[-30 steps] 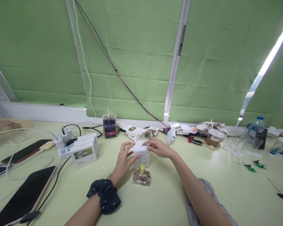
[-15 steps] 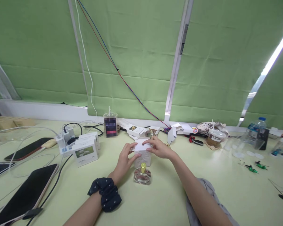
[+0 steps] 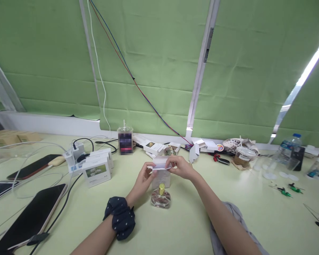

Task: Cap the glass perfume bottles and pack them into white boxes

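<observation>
The white box flap [image 3: 160, 166] has tilted between left hand [image 3: 143, 178] and right hand [image 3: 183, 168], both pinching it.

I'd call my spot an office or light workshop, can't tell which: wide pale table [image 3: 186, 226], phones [image 3: 33, 168] beside plugs [image 3: 76, 152] and cables [image 3: 105, 142], takeaway drink cups [image 3: 243, 157] along the back, green blinds [image 3: 154, 63] hanging right behind.

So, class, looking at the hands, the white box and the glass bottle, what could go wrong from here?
The glass bottle stands close in front of the white box, so a nudge might tip it. The left hand and right hand are both at the box's top flap; uneven pressure could crease it.
</observation>
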The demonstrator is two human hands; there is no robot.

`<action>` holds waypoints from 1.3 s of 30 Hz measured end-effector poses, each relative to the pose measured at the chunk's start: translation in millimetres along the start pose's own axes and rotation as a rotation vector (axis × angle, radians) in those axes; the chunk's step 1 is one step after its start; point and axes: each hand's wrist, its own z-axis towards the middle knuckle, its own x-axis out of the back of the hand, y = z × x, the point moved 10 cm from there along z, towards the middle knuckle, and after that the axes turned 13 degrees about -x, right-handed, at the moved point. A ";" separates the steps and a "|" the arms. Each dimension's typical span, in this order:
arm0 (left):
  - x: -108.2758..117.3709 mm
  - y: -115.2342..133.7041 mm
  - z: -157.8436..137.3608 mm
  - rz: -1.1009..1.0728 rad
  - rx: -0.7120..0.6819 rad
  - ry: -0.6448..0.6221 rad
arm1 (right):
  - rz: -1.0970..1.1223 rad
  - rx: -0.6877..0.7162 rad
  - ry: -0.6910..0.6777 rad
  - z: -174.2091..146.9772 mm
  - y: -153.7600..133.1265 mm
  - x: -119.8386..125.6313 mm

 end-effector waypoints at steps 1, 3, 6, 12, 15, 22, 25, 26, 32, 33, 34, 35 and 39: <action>2.7 -1.2 0.8 -0.002 0.007 0.018 | -0.007 0.002 -0.008 -0.3 -0.6 -0.3; 6.5 -2.7 2.0 0.002 0.025 0.041 | -0.020 0.010 -0.044 -1.6 -3.4 -1.8; 6.5 -0.9 2.1 0.044 0.049 0.039 | -0.052 0.004 -0.134 -4.7 -6.5 -4.7; 2.8 3.3 0.7 0.076 0.048 0.038 | -0.137 -0.041 -0.197 -12.5 -13.5 1.2; 4.4 1.8 0.8 0.081 0.050 0.051 | -0.109 -0.029 -0.133 -17.5 -30.4 10.6; 20.2 6.7 6.1 0.164 -0.029 0.125 | -0.087 -0.039 -0.503 -37.5 -56.6 -32.3; 28.4 5.8 7.8 0.205 -0.040 0.153 | -0.137 -0.070 -0.477 -38.7 -50.4 -35.4; 29.9 4.9 8.0 0.210 -0.037 0.155 | -0.141 -0.075 -0.461 -40.0 -47.3 -35.5; 26.3 1.3 6.3 0.199 -0.007 0.121 | -0.006 -0.036 -0.230 -62.9 -25.5 -38.4; 25.1 1.5 5.7 0.210 -0.005 0.111 | 0.017 -0.023 -0.167 -68.1 -21.3 -39.5; 24.1 1.6 5.2 0.223 -0.004 0.101 | 0.032 -0.017 -0.096 -73.1 -16.3 -40.1; 23.4 1.7 4.7 0.236 -0.003 0.092 | 0.041 -0.014 -0.058 -78.0 -11.4 -44.0; 23.3 1.1 3.3 0.258 -0.002 0.077 | 0.041 -0.027 0.041 -91.8 5.5 -58.9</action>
